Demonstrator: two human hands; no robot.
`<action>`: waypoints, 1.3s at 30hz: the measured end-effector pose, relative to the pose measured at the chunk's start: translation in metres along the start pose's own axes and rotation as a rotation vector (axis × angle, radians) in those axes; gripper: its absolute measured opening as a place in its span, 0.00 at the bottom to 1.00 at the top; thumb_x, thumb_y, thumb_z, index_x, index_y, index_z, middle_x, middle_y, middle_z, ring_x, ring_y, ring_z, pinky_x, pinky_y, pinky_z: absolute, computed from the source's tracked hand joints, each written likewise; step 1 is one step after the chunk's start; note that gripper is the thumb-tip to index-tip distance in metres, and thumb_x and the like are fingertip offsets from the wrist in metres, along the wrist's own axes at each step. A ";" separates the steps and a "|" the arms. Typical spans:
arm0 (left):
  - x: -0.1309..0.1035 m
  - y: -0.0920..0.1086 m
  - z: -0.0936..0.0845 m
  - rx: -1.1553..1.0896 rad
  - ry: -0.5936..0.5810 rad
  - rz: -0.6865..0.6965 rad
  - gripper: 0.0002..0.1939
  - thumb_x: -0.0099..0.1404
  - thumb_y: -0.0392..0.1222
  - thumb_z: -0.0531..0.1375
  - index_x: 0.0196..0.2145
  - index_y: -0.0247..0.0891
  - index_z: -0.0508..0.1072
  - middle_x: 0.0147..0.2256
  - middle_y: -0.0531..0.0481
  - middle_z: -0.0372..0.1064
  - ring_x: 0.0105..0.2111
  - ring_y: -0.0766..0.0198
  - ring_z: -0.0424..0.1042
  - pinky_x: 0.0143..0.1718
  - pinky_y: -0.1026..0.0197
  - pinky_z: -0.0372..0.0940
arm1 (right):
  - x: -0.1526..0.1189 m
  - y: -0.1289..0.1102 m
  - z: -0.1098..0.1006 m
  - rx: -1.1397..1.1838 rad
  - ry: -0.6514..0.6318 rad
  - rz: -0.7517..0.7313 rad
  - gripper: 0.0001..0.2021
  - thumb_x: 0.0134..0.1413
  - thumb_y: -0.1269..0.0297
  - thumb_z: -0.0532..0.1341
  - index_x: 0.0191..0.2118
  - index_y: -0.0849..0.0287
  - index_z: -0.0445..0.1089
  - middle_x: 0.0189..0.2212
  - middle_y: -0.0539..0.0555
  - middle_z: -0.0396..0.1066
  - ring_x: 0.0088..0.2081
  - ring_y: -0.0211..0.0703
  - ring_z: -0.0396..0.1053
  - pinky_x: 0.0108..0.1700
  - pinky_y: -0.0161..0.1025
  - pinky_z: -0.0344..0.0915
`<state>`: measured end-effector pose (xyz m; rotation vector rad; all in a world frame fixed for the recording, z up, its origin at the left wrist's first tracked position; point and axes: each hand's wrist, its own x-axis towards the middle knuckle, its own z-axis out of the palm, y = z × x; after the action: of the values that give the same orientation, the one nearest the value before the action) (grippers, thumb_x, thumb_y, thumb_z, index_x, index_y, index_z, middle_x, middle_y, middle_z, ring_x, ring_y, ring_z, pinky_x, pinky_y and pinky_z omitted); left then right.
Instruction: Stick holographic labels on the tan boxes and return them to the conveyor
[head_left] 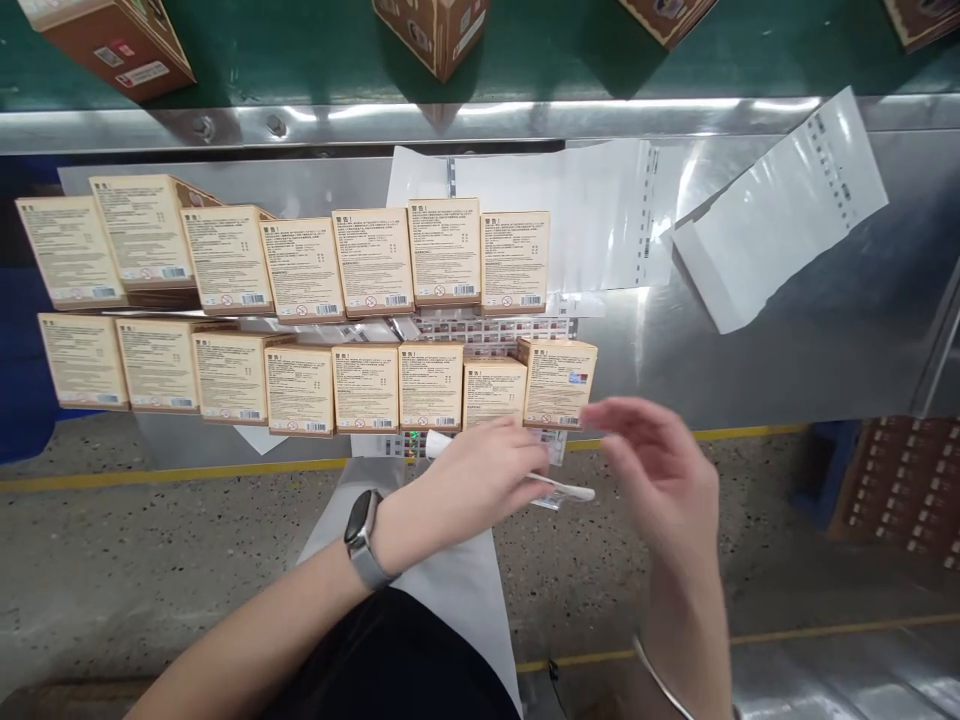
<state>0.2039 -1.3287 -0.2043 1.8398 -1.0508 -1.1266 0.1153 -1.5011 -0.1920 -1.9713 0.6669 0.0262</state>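
Observation:
Two rows of cream boxes with printed text stand on the metal table. In front of the lower row, my left hand is closed on a thin white strip, whose end sticks out to the right. My right hand is at the right, its fingers curved and apart, with nothing visible between them. Its fingertips are close to the rightmost box of the lower row, which bears a small bluish sticker. Sheets of small printed labels lie between and under the rows.
White label sheets lie behind the boxes, and a folded white sheet lies at the right. Beyond a metal rail, brown boxes stand on a green surface. A reddish-brown stack stands at the lower right.

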 end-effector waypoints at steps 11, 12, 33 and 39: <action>-0.025 -0.001 -0.030 -0.313 -0.040 -0.203 0.06 0.69 0.43 0.61 0.35 0.39 0.74 0.30 0.56 0.74 0.27 0.69 0.70 0.29 0.64 0.59 | -0.015 -0.028 -0.009 -0.126 -0.388 -0.132 0.06 0.61 0.64 0.63 0.43 0.53 0.75 0.32 0.52 0.79 0.31 0.41 0.77 0.31 0.35 0.75; -0.027 -0.002 -0.030 -0.281 -0.042 -0.207 0.07 0.70 0.43 0.60 0.35 0.39 0.74 0.28 0.56 0.73 0.26 0.69 0.69 0.29 0.64 0.58 | -0.015 -0.030 -0.007 -0.149 -0.398 -0.165 0.06 0.62 0.65 0.62 0.44 0.53 0.75 0.32 0.51 0.78 0.31 0.40 0.76 0.31 0.35 0.74; -0.033 -0.002 -0.032 -0.025 -0.060 -0.311 0.04 0.66 0.41 0.64 0.37 0.39 0.75 0.31 0.54 0.77 0.29 0.63 0.72 0.28 0.64 0.54 | -0.020 -0.031 0.008 -0.282 -0.407 -0.249 0.05 0.65 0.68 0.56 0.36 0.54 0.67 0.30 0.51 0.73 0.31 0.40 0.73 0.33 0.35 0.70; -0.049 -0.017 -0.054 -0.302 0.022 -0.391 0.06 0.59 0.38 0.69 0.36 0.39 0.78 0.31 0.54 0.76 0.28 0.65 0.70 0.26 0.65 0.57 | -0.018 -0.030 -0.010 -0.218 -0.503 -0.093 0.07 0.67 0.64 0.55 0.43 0.53 0.69 0.35 0.52 0.73 0.35 0.39 0.74 0.34 0.32 0.70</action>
<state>0.2440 -1.2694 -0.1836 1.8462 -0.4803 -1.3997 0.1114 -1.4917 -0.1569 -2.0855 0.2487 0.5395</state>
